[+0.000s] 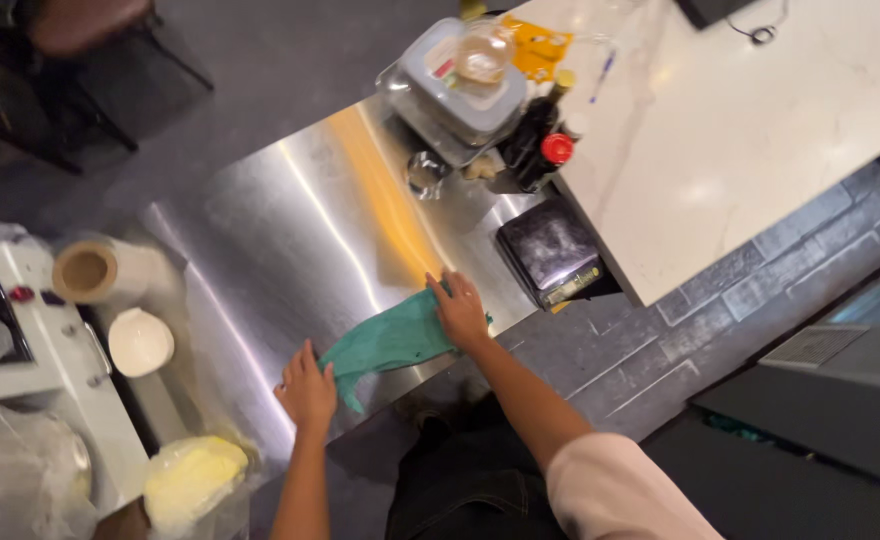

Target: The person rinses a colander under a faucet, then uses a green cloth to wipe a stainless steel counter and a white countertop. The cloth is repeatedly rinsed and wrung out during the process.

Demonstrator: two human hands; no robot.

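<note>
The left hand (307, 390) lies flat and open on the steel counter (290, 230) near its front edge, fingers spread, gripping nothing. Just right of it, touching its fingertips, a green cloth (385, 343) is spread on the steel. The right hand (460, 310) presses palm-down on the cloth's far right end, fingers extended, not closed around it. Beyond that hand sits a small dark scale (550, 250).

Your right hand (460, 312) presses the green cloth (390, 342) flat at the steel counter's (290, 230) near edge; your left hand (307, 392) rests beside it.
</note>
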